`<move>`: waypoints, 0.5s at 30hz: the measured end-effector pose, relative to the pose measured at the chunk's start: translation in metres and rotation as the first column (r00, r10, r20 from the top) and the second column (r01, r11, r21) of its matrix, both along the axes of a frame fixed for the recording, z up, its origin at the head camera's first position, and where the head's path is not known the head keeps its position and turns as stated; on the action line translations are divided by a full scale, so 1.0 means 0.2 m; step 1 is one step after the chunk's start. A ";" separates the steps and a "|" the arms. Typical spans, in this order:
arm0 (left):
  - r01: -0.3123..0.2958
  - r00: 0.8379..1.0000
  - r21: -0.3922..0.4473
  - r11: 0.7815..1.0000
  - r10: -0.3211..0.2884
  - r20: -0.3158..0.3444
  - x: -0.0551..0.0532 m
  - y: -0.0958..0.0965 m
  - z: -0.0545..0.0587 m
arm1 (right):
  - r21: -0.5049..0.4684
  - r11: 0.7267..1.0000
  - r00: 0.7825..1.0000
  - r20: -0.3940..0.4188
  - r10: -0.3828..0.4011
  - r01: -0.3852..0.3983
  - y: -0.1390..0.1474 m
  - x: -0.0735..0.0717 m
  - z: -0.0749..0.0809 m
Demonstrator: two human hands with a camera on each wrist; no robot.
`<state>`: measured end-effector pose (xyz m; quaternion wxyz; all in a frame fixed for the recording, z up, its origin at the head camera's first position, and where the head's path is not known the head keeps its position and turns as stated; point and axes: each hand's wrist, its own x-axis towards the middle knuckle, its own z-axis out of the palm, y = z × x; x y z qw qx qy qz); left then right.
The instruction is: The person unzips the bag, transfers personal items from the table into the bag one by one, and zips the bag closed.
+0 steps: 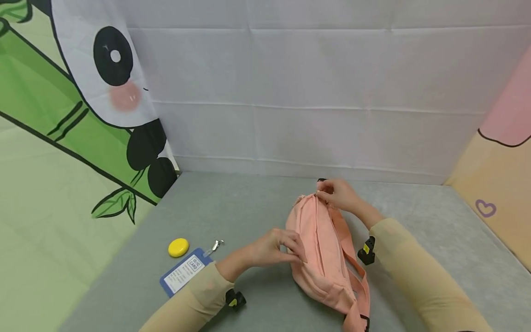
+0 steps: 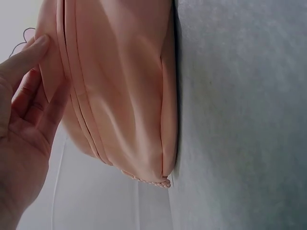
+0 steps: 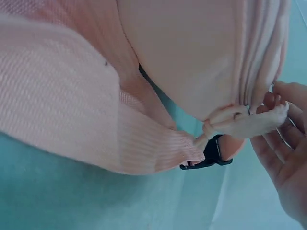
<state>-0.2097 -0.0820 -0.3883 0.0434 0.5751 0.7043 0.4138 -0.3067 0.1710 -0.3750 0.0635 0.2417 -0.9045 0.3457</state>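
for even tension, our left fingers [image 1: 292, 241] pinch the elongated pink fabric bag's [image 1: 306, 214] side, our right fingers [image 1: 326, 197] its far end.

On the blue-and-white badge card [image 1: 184, 273], at the left of the grey table [image 1: 257, 207], 2 lines inside a printed box [image 1: 195, 263] read "ID/IC" and "CARD". Rows of smaller lettering run across the same white face, nearer and further left, too small to read.
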 end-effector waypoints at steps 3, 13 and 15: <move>0.000 1.000 0.007 1.000 0.000 -0.010 0.00 0.00 0.01 | -0.004 1.000 1.000 0.015 0.024 -0.024 0.00 0.00 0.02; 0.002 0.999 -0.011 1.000 -0.002 -0.035 -0.01 0.02 0.01 | 0.020 0.993 0.983 0.147 0.114 -0.118 -0.03 -0.03 0.04; 0.002 0.999 -0.014 1.000 -0.003 -0.039 -0.01 0.03 0.01 | 0.040 0.991 0.980 0.157 0.121 -0.129 -0.02 -0.05 0.03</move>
